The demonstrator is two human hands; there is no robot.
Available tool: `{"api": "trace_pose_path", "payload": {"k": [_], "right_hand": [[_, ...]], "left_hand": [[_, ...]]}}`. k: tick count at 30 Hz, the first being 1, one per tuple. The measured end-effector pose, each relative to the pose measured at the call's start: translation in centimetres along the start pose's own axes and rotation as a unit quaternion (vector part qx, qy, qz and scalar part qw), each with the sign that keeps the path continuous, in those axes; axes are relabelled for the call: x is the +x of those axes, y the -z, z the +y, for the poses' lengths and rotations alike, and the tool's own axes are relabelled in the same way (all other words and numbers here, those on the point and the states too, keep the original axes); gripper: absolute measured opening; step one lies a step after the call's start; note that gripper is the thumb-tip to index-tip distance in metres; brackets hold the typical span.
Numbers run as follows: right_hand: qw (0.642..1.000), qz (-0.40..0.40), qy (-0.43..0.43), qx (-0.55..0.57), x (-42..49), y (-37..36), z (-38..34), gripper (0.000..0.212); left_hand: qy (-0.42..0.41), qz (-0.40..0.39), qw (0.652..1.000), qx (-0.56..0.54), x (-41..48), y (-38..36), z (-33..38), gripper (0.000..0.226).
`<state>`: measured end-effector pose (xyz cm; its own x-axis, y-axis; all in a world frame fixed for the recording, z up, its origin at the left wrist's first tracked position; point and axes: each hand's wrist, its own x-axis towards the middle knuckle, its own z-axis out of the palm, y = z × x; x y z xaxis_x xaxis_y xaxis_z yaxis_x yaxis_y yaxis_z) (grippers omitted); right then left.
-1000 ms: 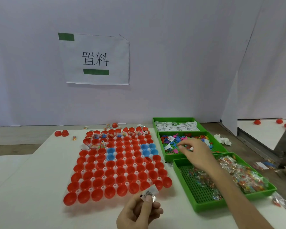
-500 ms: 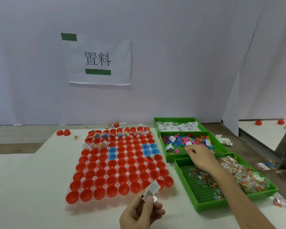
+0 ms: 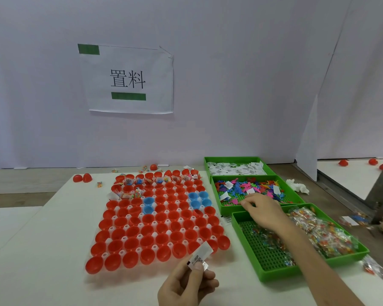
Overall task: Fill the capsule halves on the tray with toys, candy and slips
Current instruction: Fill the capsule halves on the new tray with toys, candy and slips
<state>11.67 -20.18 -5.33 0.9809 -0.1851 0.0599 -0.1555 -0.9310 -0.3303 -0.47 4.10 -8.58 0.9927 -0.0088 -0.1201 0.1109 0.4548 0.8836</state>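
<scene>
The capsule tray [image 3: 111, 276] lies mid-table, packed with red capsule halves [image 3: 161, 230] and several blue halves [image 3: 198, 198]. Only its two far rows hold candy, toys and slips [image 3: 157, 180]. My left hand [image 3: 186, 286] is at the tray's near edge and pinches a white printed slip [image 3: 200, 257] between thumb and fingers. My right hand [image 3: 262, 210] hovers over the near rim of the toy bin [image 3: 215, 188], fingers curled down among the coloured toys [image 3: 248, 187]; whatever they hold is hidden. Behind it is the slip bin [image 3: 206, 166]. In front is the candy bin [image 3: 272, 273].
Two loose red halves [image 3: 82, 178] and a stray candy [image 3: 100, 184] lie left of the tray, and another half [image 3: 153, 167] sits behind it. A crumpled white tissue [image 3: 296, 187] is right of the toy bin. A paper sign [image 3: 128, 80] hangs on the wall.
My right hand has drawn back from the middle of the toy bin to its near rim, and its fingers have curled. My left hand still holds the slip in the same place.
</scene>
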Motion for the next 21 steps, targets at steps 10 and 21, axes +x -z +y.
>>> {"api": "trace_pose_path", "payload": {"k": [10, 21], "right_hand": [[0.99, 0.101, 0.004, 0.1, -0.2, 0.0, 0.2, 0.041], [0.852, 0.014, 0.113, 0.51, -2.9, 3.0, -3.6, 0.013]], "left_hand": [[-0.002, 0.008, 1.0, -0.007, -0.1, -0.2, 0.2, 0.025], [0.015, 0.017, 1.0, -0.019, 0.0, 0.1, 0.0, 0.023]]}}
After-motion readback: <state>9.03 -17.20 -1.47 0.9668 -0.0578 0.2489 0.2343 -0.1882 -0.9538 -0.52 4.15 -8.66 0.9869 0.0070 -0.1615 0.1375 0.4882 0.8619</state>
